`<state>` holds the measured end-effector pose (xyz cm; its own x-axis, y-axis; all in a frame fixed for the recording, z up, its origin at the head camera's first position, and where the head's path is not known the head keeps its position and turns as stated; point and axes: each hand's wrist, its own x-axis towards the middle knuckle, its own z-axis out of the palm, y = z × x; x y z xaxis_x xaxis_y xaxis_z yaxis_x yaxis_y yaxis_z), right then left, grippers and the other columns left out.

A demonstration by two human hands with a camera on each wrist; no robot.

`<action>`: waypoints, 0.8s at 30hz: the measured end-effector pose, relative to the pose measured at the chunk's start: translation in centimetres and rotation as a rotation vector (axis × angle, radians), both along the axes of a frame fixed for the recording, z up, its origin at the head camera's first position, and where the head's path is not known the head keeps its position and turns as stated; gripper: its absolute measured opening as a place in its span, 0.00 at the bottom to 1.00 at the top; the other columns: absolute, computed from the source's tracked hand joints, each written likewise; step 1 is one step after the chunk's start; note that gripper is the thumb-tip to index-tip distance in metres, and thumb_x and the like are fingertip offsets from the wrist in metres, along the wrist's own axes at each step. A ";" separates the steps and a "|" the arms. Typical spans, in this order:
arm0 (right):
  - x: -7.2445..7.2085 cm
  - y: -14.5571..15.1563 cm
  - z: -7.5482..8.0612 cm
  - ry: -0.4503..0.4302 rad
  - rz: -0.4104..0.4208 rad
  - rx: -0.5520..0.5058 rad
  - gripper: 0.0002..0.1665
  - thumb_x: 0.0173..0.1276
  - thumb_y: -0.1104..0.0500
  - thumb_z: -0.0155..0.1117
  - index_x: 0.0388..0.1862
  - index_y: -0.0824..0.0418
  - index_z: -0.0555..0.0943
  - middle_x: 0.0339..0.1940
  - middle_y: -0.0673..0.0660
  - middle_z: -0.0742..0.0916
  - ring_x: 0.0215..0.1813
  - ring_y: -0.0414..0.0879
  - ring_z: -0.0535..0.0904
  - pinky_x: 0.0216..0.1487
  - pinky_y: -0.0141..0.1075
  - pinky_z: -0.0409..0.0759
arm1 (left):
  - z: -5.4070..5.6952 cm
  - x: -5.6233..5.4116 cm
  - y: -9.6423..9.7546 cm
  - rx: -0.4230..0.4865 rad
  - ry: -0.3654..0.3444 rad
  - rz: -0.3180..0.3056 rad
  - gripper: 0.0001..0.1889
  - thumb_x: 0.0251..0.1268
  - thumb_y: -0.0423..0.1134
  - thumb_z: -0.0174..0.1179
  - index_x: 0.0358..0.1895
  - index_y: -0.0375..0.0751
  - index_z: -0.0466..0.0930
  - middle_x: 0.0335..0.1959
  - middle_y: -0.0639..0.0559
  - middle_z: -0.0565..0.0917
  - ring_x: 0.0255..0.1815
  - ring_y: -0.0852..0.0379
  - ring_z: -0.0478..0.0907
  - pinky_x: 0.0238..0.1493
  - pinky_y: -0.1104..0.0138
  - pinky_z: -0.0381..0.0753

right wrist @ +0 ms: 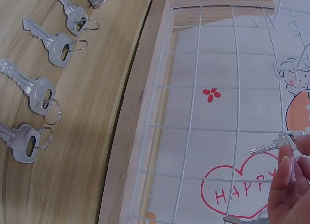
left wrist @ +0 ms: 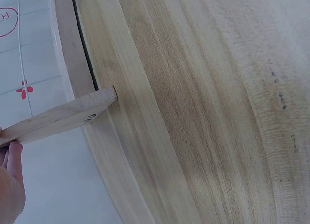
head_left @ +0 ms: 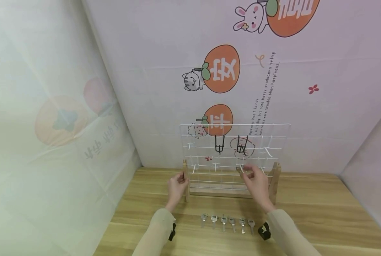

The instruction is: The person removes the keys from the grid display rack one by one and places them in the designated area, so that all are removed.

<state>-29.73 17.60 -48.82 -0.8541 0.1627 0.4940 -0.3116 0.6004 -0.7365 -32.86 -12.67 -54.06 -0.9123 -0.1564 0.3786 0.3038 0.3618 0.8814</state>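
Observation:
A white wire grid rack (head_left: 209,187) with wooden legs stands on the table. My left hand (head_left: 176,188) holds its left wooden leg (left wrist: 63,112), fingers against the leg's side. Between thumb and fingers of my right hand (head_left: 256,183) is a metal key (right wrist: 267,147), raised by a white hook in the grid's lower hook row. Part of another key (right wrist: 247,219) shows at the bottom edge of the right wrist view. Several keys with small rings, such as this key (right wrist: 60,50), lie in a row on the table in front of the rack.
Two black hooks (head_left: 219,145) and several white hooks (head_left: 215,166) hang on the grid. Behind it is a cloth backdrop (head_left: 165,106) with printed cartoons. The rack's right wooden leg (head_left: 275,179) stands just beside my right hand. Wood-grain tabletop (head_left: 312,206) extends to the right.

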 end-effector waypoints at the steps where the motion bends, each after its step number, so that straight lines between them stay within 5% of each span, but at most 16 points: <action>1: -0.1 0.0 0.1 -0.009 -0.008 -0.001 0.15 0.63 0.65 0.69 0.49 0.64 0.81 0.46 0.64 0.89 0.28 0.32 0.77 0.23 0.23 0.78 | 0.0 0.0 0.0 -0.004 0.001 0.002 0.15 0.56 0.22 0.64 0.48 0.21 0.81 0.43 0.27 0.86 0.43 0.37 0.88 0.43 0.66 0.92; 14: -0.6 -0.5 0.5 -0.104 -0.041 -0.011 0.11 0.67 0.60 0.67 0.46 0.63 0.83 0.43 0.61 0.89 0.29 0.38 0.76 0.24 0.23 0.75 | 0.2 0.0 0.0 -0.018 -0.023 0.007 0.14 0.57 0.22 0.64 0.48 0.21 0.81 0.44 0.27 0.86 0.44 0.37 0.88 0.44 0.65 0.92; 24: -0.8 -0.8 0.3 -0.080 -0.073 -0.024 0.07 0.66 0.63 0.66 0.42 0.63 0.83 0.39 0.62 0.89 0.27 0.36 0.75 0.23 0.22 0.74 | 0.2 0.0 0.1 -0.025 -0.029 0.012 0.14 0.58 0.23 0.64 0.48 0.22 0.81 0.43 0.28 0.86 0.44 0.38 0.88 0.43 0.65 0.92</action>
<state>-30.52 16.83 -48.51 -0.8761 0.2373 0.4198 -0.2070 0.6011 -0.7719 -32.84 -12.56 -53.84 -0.9209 -0.1583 0.3561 0.2739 0.3871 0.8804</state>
